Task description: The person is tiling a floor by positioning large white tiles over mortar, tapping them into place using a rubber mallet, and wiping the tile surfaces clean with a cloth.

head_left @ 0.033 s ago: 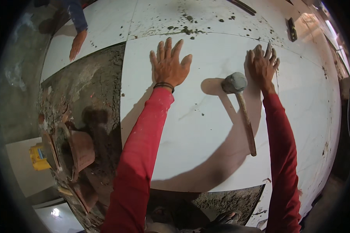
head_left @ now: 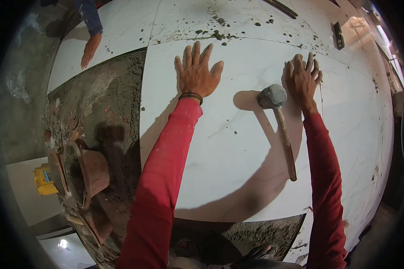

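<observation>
My left hand (head_left: 198, 72) lies flat with spread fingers on a large white marbled tile (head_left: 229, 157), near its far edge. Farther right, my right hand (head_left: 303, 80) rests on the same tile beside its right-hand seam, fingers stretched and a little apart. Neither hand holds anything. Between my arms lies a rubber mallet (head_left: 274, 96) with a grey head and a wooden handle pointing toward me. Its head is close to my right hand but apart from it.
Wet mortar (head_left: 98, 98) covers the floor left of the tile. A mortar-stained bucket (head_left: 94, 172) lies tipped there, near a yellow container (head_left: 44, 180). Another person's hand (head_left: 90, 50) touches a tile at far left. A dark bar-shaped tool (head_left: 338, 36) lies far right.
My right hand has drawn very slightly toward me along the tile. My left hand and the mallet keep their places, with the whole view shifted a touch.
</observation>
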`<control>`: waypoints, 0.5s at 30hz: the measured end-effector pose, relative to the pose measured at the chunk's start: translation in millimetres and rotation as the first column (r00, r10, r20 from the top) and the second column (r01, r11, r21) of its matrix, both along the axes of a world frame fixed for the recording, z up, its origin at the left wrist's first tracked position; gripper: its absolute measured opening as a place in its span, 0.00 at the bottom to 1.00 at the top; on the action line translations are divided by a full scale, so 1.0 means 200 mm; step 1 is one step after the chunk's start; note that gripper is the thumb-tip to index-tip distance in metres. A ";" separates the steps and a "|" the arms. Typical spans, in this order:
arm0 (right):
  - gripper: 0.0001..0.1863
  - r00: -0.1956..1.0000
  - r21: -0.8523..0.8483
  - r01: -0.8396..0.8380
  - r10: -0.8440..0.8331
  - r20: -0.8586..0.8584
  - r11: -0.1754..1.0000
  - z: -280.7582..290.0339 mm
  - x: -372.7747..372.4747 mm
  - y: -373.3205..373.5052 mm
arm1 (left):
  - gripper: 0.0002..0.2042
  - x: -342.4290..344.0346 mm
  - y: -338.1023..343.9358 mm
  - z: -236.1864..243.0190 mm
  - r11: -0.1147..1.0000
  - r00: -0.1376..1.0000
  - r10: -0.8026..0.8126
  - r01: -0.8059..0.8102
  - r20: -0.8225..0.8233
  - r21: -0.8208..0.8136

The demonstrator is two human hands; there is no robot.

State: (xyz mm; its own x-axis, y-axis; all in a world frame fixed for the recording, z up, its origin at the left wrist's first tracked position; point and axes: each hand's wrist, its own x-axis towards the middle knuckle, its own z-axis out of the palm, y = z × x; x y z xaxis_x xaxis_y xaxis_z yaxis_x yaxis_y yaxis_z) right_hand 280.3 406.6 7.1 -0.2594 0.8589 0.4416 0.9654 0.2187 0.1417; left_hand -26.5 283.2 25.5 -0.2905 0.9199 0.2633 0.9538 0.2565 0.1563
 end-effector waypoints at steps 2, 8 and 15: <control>0.28 0.974 0.021 -0.133 0.135 -0.184 0.991 -0.03 -0.06 -0.12 | 0.35 -0.07 0.03 -0.01 1.000 1.000 0.017 -0.017 0.003 -0.002; 0.25 0.965 -0.053 -0.115 0.099 -0.243 0.992 0.03 -0.07 -0.24 | 0.38 -0.09 0.11 -0.01 0.999 0.999 0.032 -0.032 0.008 -0.009; 0.19 0.943 -0.058 -0.171 0.146 -0.300 0.984 0.10 -0.06 -0.29 | 0.38 -0.13 0.09 -0.05 0.999 0.998 -0.012 0.009 0.057 0.051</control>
State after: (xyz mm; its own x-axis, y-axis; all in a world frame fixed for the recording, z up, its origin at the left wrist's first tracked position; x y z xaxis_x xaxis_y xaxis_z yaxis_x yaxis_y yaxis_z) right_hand 268.2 348.9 26.6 -0.2645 0.8537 0.4485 0.9133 0.3712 -0.1678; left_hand -51.7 300.6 16.2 -0.2971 0.9088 0.2929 0.9454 0.2371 0.2236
